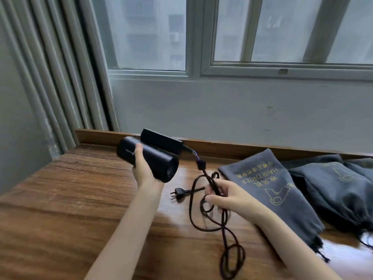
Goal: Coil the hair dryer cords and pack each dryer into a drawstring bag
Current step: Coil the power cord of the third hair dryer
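My left hand [142,168] grips the barrel of a black hair dryer [157,161] and holds it above the wooden table [70,199], its folded handle pointing away. Its dark cord [205,225] runs down from the handle and lies in loose loops on the table, the plug [178,192] resting flat near the middle. My right hand [228,196] pinches the cord a little below the handle. A flat grey drawstring bag [272,190] with yellow "HAIR DRIER" print lies just right of that hand.
More grey drawstring bags [339,182] are bunched at the right, their strings trailing toward the table's front. A raised wooden lip [232,144] runs along the table's back edge below a window wall. Curtains [50,77] hang at the left.
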`<action>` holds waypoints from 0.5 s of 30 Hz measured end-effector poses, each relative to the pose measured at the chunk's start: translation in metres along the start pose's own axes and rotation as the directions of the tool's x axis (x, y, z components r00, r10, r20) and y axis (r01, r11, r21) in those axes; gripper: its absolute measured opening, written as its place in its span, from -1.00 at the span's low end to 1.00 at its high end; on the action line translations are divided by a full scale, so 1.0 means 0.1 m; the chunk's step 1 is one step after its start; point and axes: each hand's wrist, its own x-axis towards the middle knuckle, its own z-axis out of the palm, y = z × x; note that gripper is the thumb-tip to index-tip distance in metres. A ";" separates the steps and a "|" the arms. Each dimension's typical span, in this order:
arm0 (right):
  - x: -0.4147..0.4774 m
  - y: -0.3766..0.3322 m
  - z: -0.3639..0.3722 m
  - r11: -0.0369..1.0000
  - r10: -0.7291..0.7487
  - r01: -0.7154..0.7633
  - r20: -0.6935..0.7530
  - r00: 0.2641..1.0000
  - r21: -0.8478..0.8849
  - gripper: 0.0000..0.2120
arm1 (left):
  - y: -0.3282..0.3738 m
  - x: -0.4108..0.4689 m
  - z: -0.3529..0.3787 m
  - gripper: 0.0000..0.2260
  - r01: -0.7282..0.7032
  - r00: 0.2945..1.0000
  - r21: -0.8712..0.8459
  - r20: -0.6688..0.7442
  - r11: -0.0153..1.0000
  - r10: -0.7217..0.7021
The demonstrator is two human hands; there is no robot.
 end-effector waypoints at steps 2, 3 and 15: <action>-0.05 0.07 -0.10 0.999 0.034 -0.034 -0.076 0.997 0.007 -0.85 | 0.15 0.09 -0.09 -0.39 -0.072 0.996 0.003 -0.052 0.997 0.072; -0.07 0.09 -0.16 0.999 0.047 -0.044 -0.114 0.992 0.025 -0.85 | 0.20 0.12 -0.15 -0.40 -0.112 0.990 0.048 -0.075 0.993 0.116; -0.17 0.23 -0.51 0.761 0.055 -0.213 -0.266 0.962 -0.612 -0.89 | -0.01 0.23 -0.61 -0.36 0.025 0.982 0.166 -0.189 0.986 0.007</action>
